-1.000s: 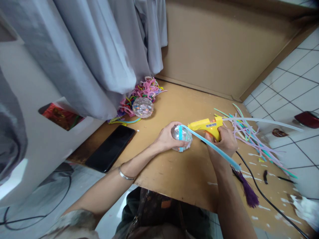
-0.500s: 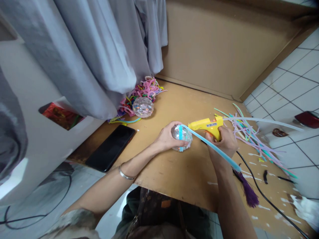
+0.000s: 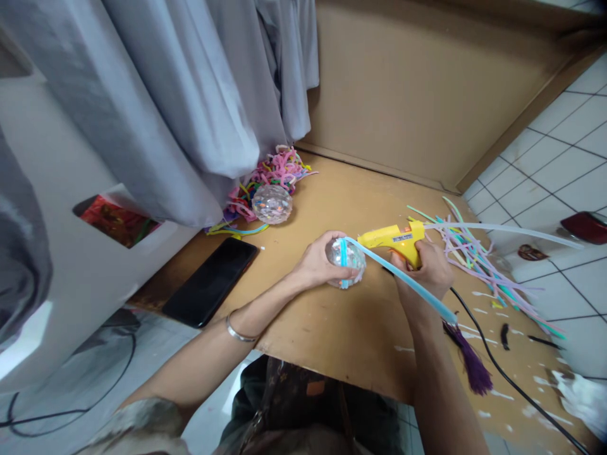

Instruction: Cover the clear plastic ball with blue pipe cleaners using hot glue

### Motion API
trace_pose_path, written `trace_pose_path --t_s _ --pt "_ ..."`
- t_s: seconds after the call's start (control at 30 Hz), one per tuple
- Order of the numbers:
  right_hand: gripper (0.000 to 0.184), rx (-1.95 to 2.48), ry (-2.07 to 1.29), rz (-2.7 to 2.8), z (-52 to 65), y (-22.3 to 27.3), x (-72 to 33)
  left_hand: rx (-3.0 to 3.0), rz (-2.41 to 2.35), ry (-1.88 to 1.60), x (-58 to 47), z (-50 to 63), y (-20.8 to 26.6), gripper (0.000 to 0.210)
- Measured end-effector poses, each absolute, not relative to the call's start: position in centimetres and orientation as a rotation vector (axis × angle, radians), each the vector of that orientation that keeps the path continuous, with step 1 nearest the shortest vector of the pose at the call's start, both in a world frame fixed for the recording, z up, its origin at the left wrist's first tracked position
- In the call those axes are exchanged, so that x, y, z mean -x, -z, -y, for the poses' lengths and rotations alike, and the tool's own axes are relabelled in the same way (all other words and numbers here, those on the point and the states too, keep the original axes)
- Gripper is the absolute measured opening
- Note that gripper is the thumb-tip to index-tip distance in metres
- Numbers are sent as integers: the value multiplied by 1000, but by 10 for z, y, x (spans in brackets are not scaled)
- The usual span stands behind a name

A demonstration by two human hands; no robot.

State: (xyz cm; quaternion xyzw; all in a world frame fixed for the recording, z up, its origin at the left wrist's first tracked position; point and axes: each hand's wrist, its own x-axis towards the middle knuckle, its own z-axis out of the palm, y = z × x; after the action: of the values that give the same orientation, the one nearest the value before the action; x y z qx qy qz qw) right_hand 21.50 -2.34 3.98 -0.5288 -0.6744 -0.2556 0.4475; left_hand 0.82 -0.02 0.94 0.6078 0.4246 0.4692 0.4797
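Note:
My left hand [image 3: 325,260] is closed around a clear faceted ball [image 3: 355,258] just above the table. Around the ball runs a light-blue pipe cleaner [image 3: 403,276], its loose end stretching to the lower right across my right wrist. In my right hand [image 3: 429,265] is a yellow hot glue gun [image 3: 391,237], with fingers wrapped round its handle and trigger. The gun's nozzle points left, close beside the ball near where the pipe cleaner leaves it; whether it touches, I cannot tell. A long translucent glue stick [image 3: 502,230] sticks out of the gun's back.
Another clear ball [image 3: 272,204] sits by a heap of colourful pipe cleaners [image 3: 279,169] under the grey curtain [image 3: 227,114]. A black phone [image 3: 211,281] lies at the left edge. More pipe cleaners [image 3: 478,259], a purple tassel [image 3: 474,363] and a black cord [image 3: 497,363] are at right.
Both hands, the ball and the glue gun stay almost still. The loose end of the pipe cleaner and the back end of the glue stick have shifted very slightly.

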Motion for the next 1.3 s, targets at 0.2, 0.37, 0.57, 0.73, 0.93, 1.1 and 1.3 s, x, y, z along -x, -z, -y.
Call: trace_pose_path --t_s 0.2,0.37,0.57,0.73,0.93,1.1,1.3 --pt "11 1336 578 1666 24 -41 -215 -1483 -1048 -1132 -8 1 -9 74" --pt "9 1326 581 1673 25 -43 -216 -1483 -1046 -1140 -8 0 -7 75" --pt "9 1342 566 1674 25 -42 -216 -1484 -1040 -1140 -8 0 -7 74" --pt "8 1335 559 1676 25 -43 -216 -1490 -1038 -1138 -8 0 -7 74" --pt "8 1316 568 1662 25 -45 -215 -1484 -1055 -1131 -7 0 -8 75" --pt "7 1331 562 1670 26 -44 -214 -1483 -1046 -1133 -8 2 -10 73" --pt "6 1324 575 1671 26 -45 -214 -1482 -1040 -1135 -8 1 -8 73"
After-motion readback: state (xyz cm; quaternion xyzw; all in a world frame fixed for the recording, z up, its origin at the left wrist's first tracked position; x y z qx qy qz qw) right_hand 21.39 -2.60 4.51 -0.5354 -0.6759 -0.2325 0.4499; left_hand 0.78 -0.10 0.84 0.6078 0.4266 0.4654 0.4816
